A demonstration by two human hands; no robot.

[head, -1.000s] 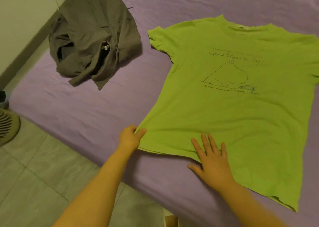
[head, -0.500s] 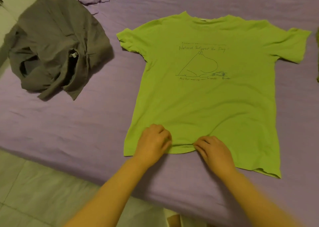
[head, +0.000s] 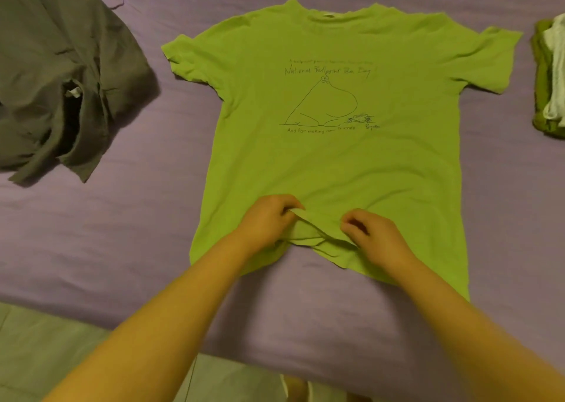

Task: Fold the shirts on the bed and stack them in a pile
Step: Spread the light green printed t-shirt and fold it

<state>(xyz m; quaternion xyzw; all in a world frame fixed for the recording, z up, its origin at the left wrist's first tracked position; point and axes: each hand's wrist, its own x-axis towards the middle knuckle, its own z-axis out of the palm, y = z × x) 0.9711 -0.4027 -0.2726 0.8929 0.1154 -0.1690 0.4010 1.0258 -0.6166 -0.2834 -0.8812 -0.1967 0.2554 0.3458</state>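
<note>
The green tee is lying face up and mostly flat in the middle of the bed, collar pointing away from the person, hem at the near edge. Both hands are on the hem near its middle: the left hand has its fingers curled and is pinching a bit of the fabric up off the sheet, and the right hand is curled on the hem just beside it, gripping the same bunched stretch. The hem is rumpled between them while the rest of the tee stays smooth.

Handling-wise, it looks like thin cotton jersey, so light and floppy, no stiffness at all. It'll sag and wrinkle wherever it isn't supported, and it probably drags a little on the sheet instead of sliding clean. Pinching at the middle of the hem tends to bunch it up; a grip out at the two hem corners, or at a shoulder and hem on one side, would likely keep the fold straighter.

Around it: a crumpled grey shirt sits to the left, well apart from the tee, not folded yet. At the right edge there's a small pile of folded clothes, close to the tee's right sleeve but not touching. Nothing is on top of the tee, so the fold itself looks unobstructed.
</note>
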